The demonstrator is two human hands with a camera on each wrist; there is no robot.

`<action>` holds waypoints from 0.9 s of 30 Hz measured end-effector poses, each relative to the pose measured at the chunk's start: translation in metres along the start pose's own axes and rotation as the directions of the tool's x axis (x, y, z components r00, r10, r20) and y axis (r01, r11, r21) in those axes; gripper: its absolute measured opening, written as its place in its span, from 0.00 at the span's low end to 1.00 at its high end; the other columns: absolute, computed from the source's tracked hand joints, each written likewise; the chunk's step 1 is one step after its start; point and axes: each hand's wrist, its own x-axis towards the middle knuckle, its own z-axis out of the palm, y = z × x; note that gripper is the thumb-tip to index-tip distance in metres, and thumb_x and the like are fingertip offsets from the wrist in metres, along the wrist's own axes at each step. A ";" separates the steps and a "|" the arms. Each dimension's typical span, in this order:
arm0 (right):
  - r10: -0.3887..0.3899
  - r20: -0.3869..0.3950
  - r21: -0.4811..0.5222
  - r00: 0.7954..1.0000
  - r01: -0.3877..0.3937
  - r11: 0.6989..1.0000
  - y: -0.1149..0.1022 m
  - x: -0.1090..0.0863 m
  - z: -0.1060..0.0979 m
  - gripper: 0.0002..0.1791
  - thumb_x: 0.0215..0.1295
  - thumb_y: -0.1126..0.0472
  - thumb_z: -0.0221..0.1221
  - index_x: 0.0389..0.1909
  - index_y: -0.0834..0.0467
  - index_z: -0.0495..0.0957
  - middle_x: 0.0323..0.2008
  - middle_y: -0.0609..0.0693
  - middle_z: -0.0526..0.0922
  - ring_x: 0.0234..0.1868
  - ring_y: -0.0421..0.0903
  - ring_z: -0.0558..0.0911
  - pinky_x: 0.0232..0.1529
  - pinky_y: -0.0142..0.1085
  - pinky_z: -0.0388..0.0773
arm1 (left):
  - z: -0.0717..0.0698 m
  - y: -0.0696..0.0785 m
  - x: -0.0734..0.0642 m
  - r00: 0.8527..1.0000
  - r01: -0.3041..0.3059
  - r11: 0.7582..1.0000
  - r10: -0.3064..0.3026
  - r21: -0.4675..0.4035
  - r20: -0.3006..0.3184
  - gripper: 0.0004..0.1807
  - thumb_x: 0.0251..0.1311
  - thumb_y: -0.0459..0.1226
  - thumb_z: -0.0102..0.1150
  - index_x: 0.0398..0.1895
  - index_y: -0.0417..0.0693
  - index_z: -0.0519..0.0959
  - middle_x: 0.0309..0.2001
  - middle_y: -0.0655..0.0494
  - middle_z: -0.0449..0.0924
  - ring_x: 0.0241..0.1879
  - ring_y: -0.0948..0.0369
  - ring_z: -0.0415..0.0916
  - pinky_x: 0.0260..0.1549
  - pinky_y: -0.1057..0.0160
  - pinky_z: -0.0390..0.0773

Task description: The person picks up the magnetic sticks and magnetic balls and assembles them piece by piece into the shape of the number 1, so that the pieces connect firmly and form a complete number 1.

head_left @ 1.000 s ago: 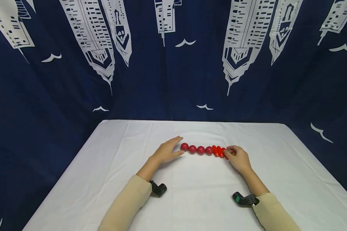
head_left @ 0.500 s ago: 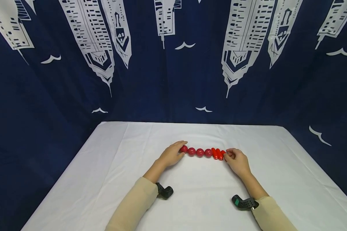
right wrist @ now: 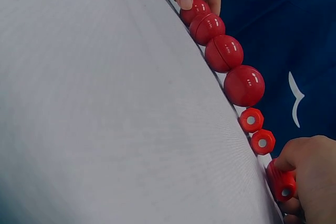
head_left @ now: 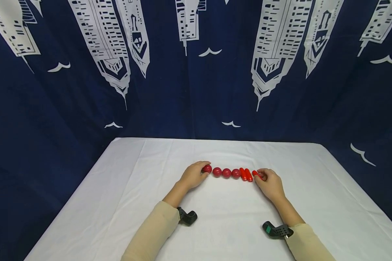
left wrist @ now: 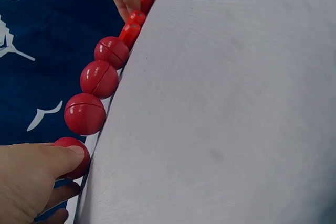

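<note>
My left hand (head_left: 193, 176) grips the leftmost glossy red ball (head_left: 207, 168) between thumb and fingers; the ball's seam is hidden in the left wrist view. A small gap parts it from the row of three more red balls (head_left: 227, 173), which show seams. Right of them lie two short red rods (head_left: 246, 174) side by side, the nearer one close against the end ball. In the right wrist view the rods end in pale round tips. My right hand (head_left: 272, 184) pinches a third red rod (right wrist: 279, 181), tilted and a little apart from the pair.
A white cloth (head_left: 222, 217) covers the table. Behind it hangs a dark blue curtain (head_left: 170, 108) with white building and bird prints. Both wrists carry black camera mounts, one at the left wrist (head_left: 187, 217) and one at the right wrist (head_left: 276, 230).
My left hand has moved right and taken hold of the leftmost ball. My right hand has drawn the end rod rightward, opening a gap from the other two rods.
</note>
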 end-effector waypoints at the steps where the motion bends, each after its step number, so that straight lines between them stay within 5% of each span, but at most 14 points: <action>1: 0.001 0.004 -0.004 1.000 -0.001 1.000 0.000 0.000 0.000 0.14 0.61 0.65 0.59 0.45 0.71 0.78 0.31 0.57 0.77 0.30 0.50 0.73 0.32 0.40 0.68 | 0.000 -0.001 0.000 1.000 0.016 1.000 -0.016 -0.010 -0.009 0.22 0.64 0.37 0.62 0.60 0.44 0.76 0.56 0.49 0.78 0.55 0.55 0.76 0.56 0.57 0.72; 6: 0.005 0.013 -0.027 1.000 -0.004 1.000 -0.001 0.001 0.000 0.16 0.60 0.65 0.60 0.46 0.71 0.78 0.32 0.58 0.76 0.31 0.51 0.73 0.32 0.40 0.68 | -0.005 -0.006 -0.003 0.996 0.058 0.995 -0.063 -0.083 -0.064 0.20 0.61 0.38 0.66 0.55 0.42 0.78 0.46 0.50 0.82 0.43 0.58 0.77 0.46 0.59 0.76; 16: 0.013 0.022 -0.050 1.000 -0.012 0.999 0.000 -0.003 -0.002 0.17 0.59 0.65 0.60 0.47 0.71 0.77 0.34 0.60 0.77 0.33 0.53 0.73 0.34 0.42 0.71 | -0.008 -0.014 -0.014 0.990 0.080 0.956 -0.108 -0.282 -0.086 0.19 0.59 0.39 0.68 0.51 0.41 0.80 0.39 0.51 0.83 0.38 0.59 0.78 0.41 0.61 0.76; 27: 0.000 0.011 -0.027 1.000 0.001 1.000 -0.003 -0.003 -0.003 0.16 0.60 0.66 0.59 0.47 0.72 0.77 0.30 0.57 0.75 0.30 0.51 0.71 0.30 0.39 0.67 | -0.004 -0.027 -0.022 0.961 0.129 0.816 -0.243 -0.563 -0.131 0.17 0.57 0.39 0.70 0.45 0.37 0.80 0.38 0.49 0.81 0.39 0.58 0.79 0.40 0.63 0.78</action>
